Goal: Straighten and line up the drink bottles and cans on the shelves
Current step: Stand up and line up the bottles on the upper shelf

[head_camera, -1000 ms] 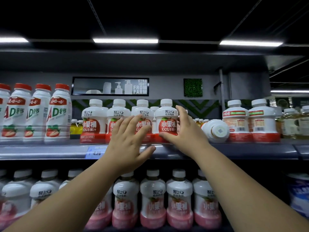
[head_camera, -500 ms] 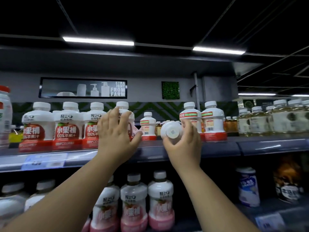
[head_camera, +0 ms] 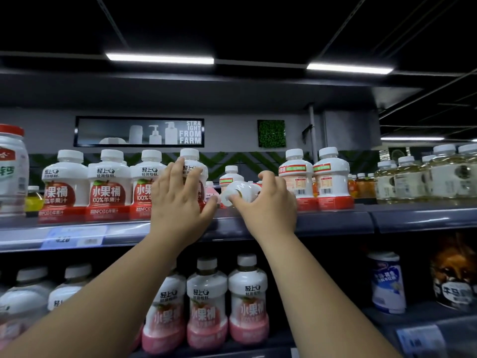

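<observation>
On the upper shelf [head_camera: 335, 221] stands a row of white apple-juice bottles with red bases [head_camera: 108, 186]. My left hand [head_camera: 178, 202] rests with spread fingers on the front of the fourth bottle [head_camera: 192, 160] in that row. Just right of it, my right hand [head_camera: 269, 206] grips a white bottle [head_camera: 236, 193] that lies tipped on its side in the gap, one end pointing left. Two more upright white bottles [head_camera: 331, 177] stand to the right with their backs turned out. A smaller one [head_camera: 230, 174] stands further back in the gap.
A large red-capped bottle [head_camera: 11, 164] stands at the far left and pale yellow drink bottles [head_camera: 413, 177] at the far right. The lower shelf holds pink-based bottles [head_camera: 206, 306], a blue and white can [head_camera: 387, 280] and a dark container [head_camera: 454, 275].
My right hand moved from the row's end bottle to the lying bottle, closed round it and turned it leftward. My left hand shifted onto the fourth bottle.
</observation>
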